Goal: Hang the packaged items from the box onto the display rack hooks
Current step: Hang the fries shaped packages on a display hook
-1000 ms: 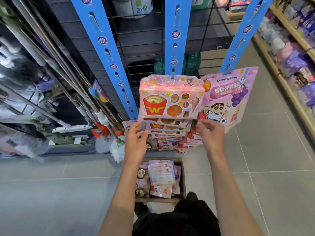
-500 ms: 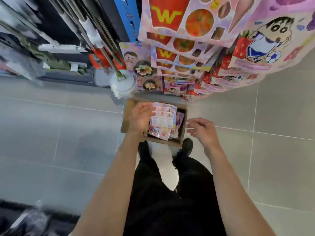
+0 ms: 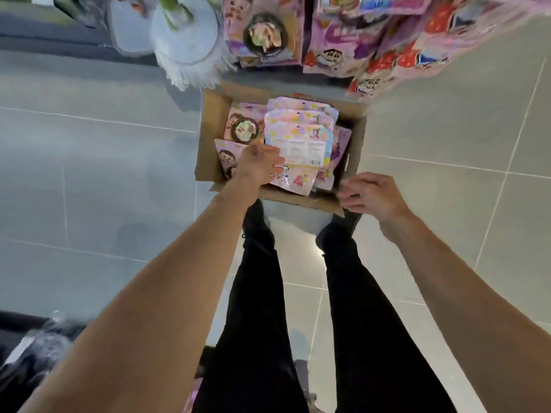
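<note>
A brown cardboard box (image 3: 211,114) sits on the floor in front of my feet, filled with several pink packaged items (image 3: 301,135). My left hand (image 3: 259,166) is down inside the box, its fingers on the lower edge of the top pink packet; whether it grips the packet is unclear. My right hand (image 3: 371,193) hovers at the box's near right corner, fingers loosely curled and holding nothing. Packets that hang on the rack (image 3: 262,31) fill the top of the view, blurred.
White mop heads (image 3: 186,40) hang at the top left beside the rack. Grey tiled floor (image 3: 98,174) lies around the box. My legs in black trousers (image 3: 259,308) stand just behind the box. A dark bag (image 3: 35,347) lies at the bottom left.
Both hands have come down from the hanging packets to the box. My left hand went into the box onto the packets, and the view tilted down toward the floor.
</note>
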Motion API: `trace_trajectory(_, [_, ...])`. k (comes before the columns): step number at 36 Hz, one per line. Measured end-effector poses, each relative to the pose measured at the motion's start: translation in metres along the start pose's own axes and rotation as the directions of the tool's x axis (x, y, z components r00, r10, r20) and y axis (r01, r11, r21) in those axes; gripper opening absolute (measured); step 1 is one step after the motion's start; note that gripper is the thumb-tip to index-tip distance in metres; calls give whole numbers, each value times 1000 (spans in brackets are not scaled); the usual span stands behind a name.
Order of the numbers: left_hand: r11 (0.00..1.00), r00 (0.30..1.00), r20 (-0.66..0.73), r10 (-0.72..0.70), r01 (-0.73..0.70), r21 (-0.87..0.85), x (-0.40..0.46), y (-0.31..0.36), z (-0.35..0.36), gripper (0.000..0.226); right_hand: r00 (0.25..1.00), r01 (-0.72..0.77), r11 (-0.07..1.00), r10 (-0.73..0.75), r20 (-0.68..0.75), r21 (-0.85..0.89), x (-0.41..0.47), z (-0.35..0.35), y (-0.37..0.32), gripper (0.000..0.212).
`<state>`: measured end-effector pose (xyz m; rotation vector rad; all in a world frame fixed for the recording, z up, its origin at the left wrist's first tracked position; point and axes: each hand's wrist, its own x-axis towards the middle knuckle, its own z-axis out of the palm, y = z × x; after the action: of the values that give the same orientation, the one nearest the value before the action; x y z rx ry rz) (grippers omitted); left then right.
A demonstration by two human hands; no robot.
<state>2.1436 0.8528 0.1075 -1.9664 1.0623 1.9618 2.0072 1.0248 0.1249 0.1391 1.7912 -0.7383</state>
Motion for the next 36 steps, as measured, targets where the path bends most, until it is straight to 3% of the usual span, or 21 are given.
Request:
trace_trajectory(3, [997,999,-29,33,-31,71,45,-19,6,26,999,-34,997,36,30,-75,41,7,11,16])
trace_trajectory(11, [962,986,-138,97,-57,265,152,-54,15,35,997,-70,963,78,21,-262,143,22,36,22])
trace_trajectory(17, [940,966,-181,182,-117,319,218,-53,20,71,998,-63,949,69,7,-309,202,37,49,19])
trace_trajectory(23, [887,955,-175,241,-143,440,266,-36,22,106,998,-7,994,0,-61,-113,234,55,60,11])
trace_trajectory(28, [866,970,-134,204,-115,486,297,-32,25,111,997,-17,1000,17,-79,-5,250,75,73,9])
trace_trajectory(33, [868,975,-74,209,-150,473,307,-30,18,108,982,32,999,-34,-184,-17,251,94,83,12])
trace_trajectory(36, [856,979,-13,205,-173,488,303,-27,10,122,978,25,1000,-26,-206,-7,247,103,86,11])
